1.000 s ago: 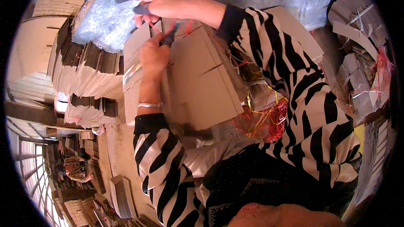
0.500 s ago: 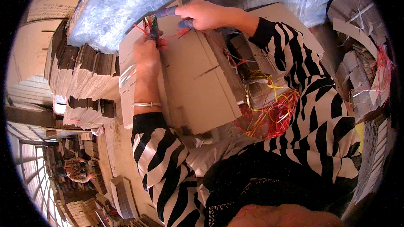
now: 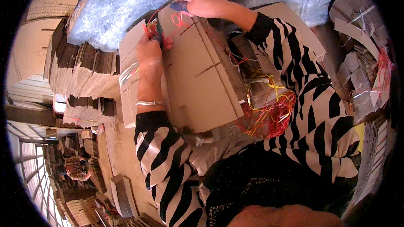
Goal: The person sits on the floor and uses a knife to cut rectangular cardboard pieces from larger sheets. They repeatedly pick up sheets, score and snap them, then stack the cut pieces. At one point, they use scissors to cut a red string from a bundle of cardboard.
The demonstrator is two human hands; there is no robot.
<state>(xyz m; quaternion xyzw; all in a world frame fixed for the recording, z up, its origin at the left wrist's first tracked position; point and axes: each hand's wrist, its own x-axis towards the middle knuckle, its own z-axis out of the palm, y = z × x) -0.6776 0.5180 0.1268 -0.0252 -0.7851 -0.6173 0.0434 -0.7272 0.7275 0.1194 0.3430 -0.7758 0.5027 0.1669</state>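
A bundle of flat tan cardboard sheets [image 3: 193, 75] lies in front of me, with slots cut in its top sheet. My left hand [image 3: 150, 52] is closed at the far left part of this cardboard, around a small bunch of red and green string [image 3: 154, 29]. Exactly how its fingertips grip is partly hidden. My right hand [image 3: 202, 2] is above the far edge of the cardboard, index finger stretched left and thumb apart. Dark covers wrap that finger and thumb. Just below the thumb, a loop of red string [image 3: 180, 20] stands up from the cardboard.
A tangle of red and yellow string [image 3: 269, 113] lies right of the cardboard. Stacked cardboard [image 3: 86, 69] stands at left, and more bundles [image 3: 357, 71] at right. A worn grey metal surface [image 3: 126, 4] spans the far side. Another person [image 3: 78, 168] is at lower left, among cardboard piles.
My right hand has moved slightly up and its index finger now points out leftward, apart from the left hand. The red string loop now stands more visibly. My left hand has shifted slightly right and down.
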